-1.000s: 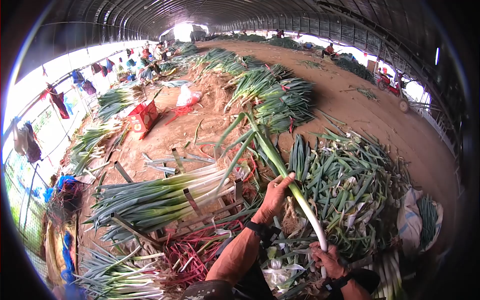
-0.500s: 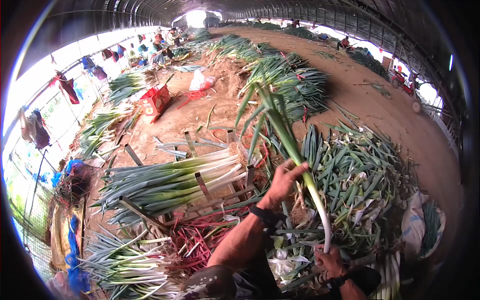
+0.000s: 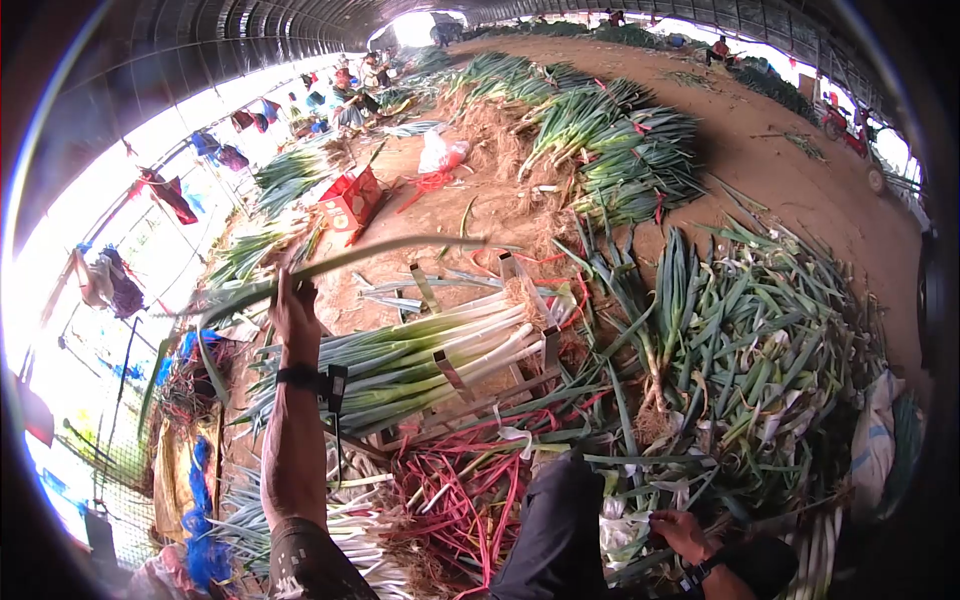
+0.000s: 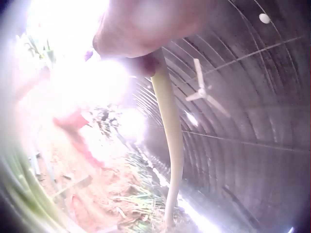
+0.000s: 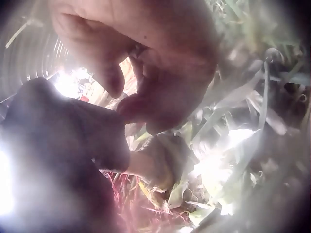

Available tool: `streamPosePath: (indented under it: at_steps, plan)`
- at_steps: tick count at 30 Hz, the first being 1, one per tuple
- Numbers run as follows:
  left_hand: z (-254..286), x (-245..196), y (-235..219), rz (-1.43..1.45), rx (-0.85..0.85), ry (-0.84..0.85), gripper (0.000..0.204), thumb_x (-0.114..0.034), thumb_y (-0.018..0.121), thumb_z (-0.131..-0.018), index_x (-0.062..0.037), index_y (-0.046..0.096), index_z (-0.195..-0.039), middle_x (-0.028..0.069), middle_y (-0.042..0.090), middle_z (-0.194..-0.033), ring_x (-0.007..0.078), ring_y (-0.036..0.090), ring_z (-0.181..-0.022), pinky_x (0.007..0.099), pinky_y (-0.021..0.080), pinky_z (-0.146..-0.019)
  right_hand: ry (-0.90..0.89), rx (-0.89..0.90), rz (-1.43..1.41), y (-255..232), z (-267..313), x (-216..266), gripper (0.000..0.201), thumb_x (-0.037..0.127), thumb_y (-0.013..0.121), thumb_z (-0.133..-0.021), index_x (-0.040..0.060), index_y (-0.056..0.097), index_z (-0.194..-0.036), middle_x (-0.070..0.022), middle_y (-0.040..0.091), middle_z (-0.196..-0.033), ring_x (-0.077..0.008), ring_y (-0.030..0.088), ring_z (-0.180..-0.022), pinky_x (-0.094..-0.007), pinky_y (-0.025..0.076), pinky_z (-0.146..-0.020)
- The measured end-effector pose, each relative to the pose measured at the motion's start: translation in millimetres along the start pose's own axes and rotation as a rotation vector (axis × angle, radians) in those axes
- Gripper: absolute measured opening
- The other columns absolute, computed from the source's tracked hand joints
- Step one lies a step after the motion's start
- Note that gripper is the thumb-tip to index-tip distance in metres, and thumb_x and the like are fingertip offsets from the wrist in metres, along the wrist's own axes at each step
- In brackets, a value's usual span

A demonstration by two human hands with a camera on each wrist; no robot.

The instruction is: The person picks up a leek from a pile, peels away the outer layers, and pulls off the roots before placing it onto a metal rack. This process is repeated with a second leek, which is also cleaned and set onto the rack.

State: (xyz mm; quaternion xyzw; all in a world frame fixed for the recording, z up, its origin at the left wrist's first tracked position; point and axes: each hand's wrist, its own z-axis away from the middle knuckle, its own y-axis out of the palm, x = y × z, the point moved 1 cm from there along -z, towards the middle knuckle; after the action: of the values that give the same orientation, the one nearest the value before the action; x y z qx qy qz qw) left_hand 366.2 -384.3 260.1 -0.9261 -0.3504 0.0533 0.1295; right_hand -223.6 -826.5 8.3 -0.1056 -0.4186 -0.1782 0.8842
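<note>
At the left in the head view, the left hand [image 3: 295, 308] is raised and grips a leek [image 3: 345, 258], blurred and lying nearly level above the stacked leeks [image 3: 400, 355]. The left wrist view shows the pale stalk [image 4: 171, 126] extending from under the left hand [image 4: 150, 29]. Beside the dark-trousered knee [image 3: 555, 525], low in the head view, is the right hand [image 3: 682, 535]. Its fingers are loosely bent, with the thumb near them and no leek between them in the right wrist view, where the right hand [image 5: 146, 63] hangs over the litter.
Metal rack posts [image 3: 452, 374] stand around the stacked leeks. Red strips [image 3: 475, 510] lie before the rack, and a heap of leek leaves [image 3: 765, 350] is on the right. Tied bundles [image 3: 640, 150], a red box [image 3: 350, 203] and seated people [image 3: 350, 100] are farther back.
The left hand has swung from the centre far to the left, carrying the leek. The right hand has let go of the leek's white end. The head view has shifted too.
</note>
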Motion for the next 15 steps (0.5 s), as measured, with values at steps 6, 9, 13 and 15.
streamPosePath:
  at_steps: [6, 9, 13, 15]
  plan:
    - [103.8, 36.6, 46.8, 0.853, -0.335, -1.417, 0.031, -0.032, 0.063, -0.097, -0.0004, 0.065, -0.097, 0.0077, 0.067, -0.089, 0.0177, 0.066, -0.076, 0.0265, 0.057, -0.065, 0.117, -0.006, 0.154, 4.7, -4.4, -4.6, 0.026, 0.016, 0.068, -0.092, -0.0037, 0.068, -0.108, -0.0059, 0.071, -0.084, -0.0122, 0.066, -0.070, -0.0267, 0.053, -0.066]
    - [139.8, 29.5, 83.0, 0.886, -0.345, -1.519, 0.030, -0.029, 0.065, -0.097, 0.0009, 0.065, -0.097, 0.0086, 0.066, -0.088, 0.0177, 0.066, -0.074, 0.0274, 0.058, -0.064, 0.080, -0.025, 0.195, 3.6, -1.4, 0.7, 0.027, 0.018, 0.066, -0.092, -0.0057, 0.069, -0.104, -0.0078, 0.072, -0.083, -0.0133, 0.067, -0.069, -0.0275, 0.054, -0.064]
    - [162.6, 14.6, 131.5, 0.826, -0.383, -1.616, 0.024, -0.023, 0.066, -0.096, -0.0005, 0.063, -0.091, 0.0095, 0.065, -0.083, 0.0180, 0.065, -0.067, 0.0284, 0.057, -0.058, 0.139, -0.067, 0.258, -1.7, -11.0, -10.5, 0.033, 0.026, 0.066, -0.092, -0.0001, 0.068, -0.113, -0.0040, 0.068, -0.083, -0.0106, 0.061, -0.069, -0.0264, 0.049, -0.060]
    - [173.4, 9.5, 149.2, 0.711, -0.364, -1.673, 0.024, -0.022, 0.068, -0.094, 0.0010, 0.061, -0.090, 0.0102, 0.064, -0.083, 0.0187, 0.064, -0.062, 0.0288, 0.056, -0.056, 0.164, -0.068, 0.225, -4.2, -16.3, -24.2, 0.036, 0.025, 0.065, -0.092, 0.0011, 0.066, -0.119, -0.0009, 0.065, -0.083, -0.0090, 0.058, -0.069, -0.0243, 0.047, -0.059]
